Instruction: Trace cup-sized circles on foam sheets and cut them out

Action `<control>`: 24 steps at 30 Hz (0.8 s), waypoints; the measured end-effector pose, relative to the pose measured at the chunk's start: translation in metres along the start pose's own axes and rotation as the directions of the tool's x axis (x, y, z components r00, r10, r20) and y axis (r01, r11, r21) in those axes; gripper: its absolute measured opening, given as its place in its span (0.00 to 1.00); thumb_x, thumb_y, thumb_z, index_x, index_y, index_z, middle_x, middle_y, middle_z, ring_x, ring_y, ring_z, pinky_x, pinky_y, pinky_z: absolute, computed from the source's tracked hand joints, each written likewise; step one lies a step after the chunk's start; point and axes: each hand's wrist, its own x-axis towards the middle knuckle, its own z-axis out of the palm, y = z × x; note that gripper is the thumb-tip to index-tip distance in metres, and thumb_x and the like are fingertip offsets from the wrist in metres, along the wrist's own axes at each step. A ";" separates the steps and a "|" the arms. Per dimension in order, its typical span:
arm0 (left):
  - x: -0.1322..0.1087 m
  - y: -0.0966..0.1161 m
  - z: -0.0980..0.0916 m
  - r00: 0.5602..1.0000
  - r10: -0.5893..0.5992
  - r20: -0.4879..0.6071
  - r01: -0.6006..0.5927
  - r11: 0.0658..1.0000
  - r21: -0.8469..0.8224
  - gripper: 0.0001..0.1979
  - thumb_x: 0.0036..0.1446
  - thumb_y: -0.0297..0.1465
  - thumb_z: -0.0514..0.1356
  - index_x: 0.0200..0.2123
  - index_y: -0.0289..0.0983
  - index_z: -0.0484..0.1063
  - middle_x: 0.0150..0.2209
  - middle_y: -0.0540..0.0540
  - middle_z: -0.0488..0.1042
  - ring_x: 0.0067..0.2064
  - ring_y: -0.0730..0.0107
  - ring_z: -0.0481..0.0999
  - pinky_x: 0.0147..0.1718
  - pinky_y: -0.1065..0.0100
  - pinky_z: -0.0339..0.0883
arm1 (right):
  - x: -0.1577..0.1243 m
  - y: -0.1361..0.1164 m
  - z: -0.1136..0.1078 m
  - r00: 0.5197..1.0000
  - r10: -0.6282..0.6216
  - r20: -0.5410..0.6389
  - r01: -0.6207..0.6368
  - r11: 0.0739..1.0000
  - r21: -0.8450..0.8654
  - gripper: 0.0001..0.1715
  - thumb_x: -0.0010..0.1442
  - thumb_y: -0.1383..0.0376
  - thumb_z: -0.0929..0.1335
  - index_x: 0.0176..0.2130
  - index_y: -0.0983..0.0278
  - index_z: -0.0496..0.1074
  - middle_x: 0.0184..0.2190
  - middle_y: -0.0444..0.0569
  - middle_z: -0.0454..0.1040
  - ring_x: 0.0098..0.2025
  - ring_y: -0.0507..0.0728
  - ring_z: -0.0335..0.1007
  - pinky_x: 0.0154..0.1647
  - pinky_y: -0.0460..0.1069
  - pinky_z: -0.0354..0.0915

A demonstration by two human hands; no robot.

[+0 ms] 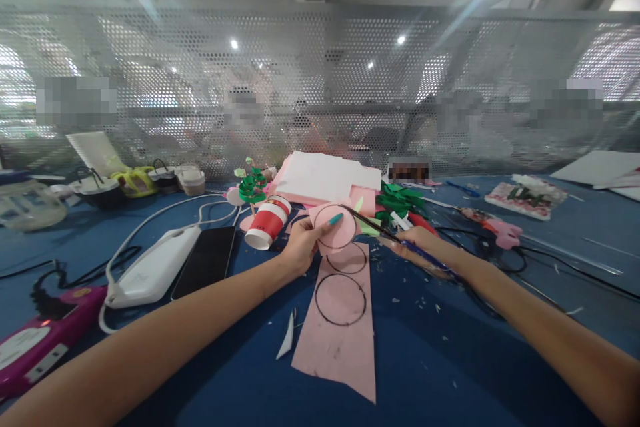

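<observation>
Head view: two bare hands work above one blue table (415,373). The left hand (305,245) pinches one pink piece (336,235), its thumb laid on top; one dark circle is drawn on the piece. The right hand (419,250) has its fingers curled around one dark tool (373,221), black in front and blue behind, its kind hard to tell. The tool's front end points to ten o'clock and overlaps the piece's upper right edge; whether they touch cannot be told.

Taking the piece as the clock's centre, one pink strip (340,353) lies at six o'clock with two drawn circles, the upper one partly covered. One white scrap (286,338) is at seven. One purple power strip (60,330) sits at eight, and one phone (205,263) and one white box (157,267), side by side, between eight and nine. One red-and-white cup (269,222) lies at nine, and one green spiral (251,191) stands at ten. White sheets (325,177), too overlapped to count, are at twelve, and uncounted green paper (401,200) is bunched at two.
</observation>
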 end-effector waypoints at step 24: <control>0.002 -0.002 -0.003 0.993 0.073 -0.088 -0.048 0.966 0.254 0.18 0.34 0.36 0.70 0.28 0.32 0.72 0.25 0.49 0.75 0.23 0.75 0.72 0.18 0.75 0.67 | 0.002 -0.010 -0.004 0.995 -0.002 0.100 0.004 1.000 -0.026 0.31 0.53 0.41 0.58 0.19 0.64 0.57 0.17 0.43 0.54 0.20 0.49 0.49 0.19 0.46 0.47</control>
